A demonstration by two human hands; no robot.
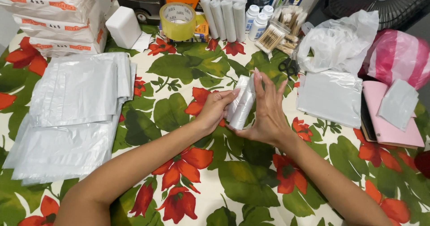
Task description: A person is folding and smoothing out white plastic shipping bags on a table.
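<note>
A white plastic-wrapped roll (242, 104) is standing tilted between both hands above the flowered bench (188, 69). The left hand (214, 111) is pinching its side with bent fingers; the right hand (268, 112) is pressing flat against it, fingers straight and together. Beyond the roll, 4 similar rolls (222, 19) are leaning beside 1 yellow tape ring (178, 21). What the wrap is covering seems hidden.

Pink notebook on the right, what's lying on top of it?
A flat grey plastic pouch lies on the pink notebook, covering its upper right part. Something dark shows under the notebook's left edge; the rest is hidden.
</note>
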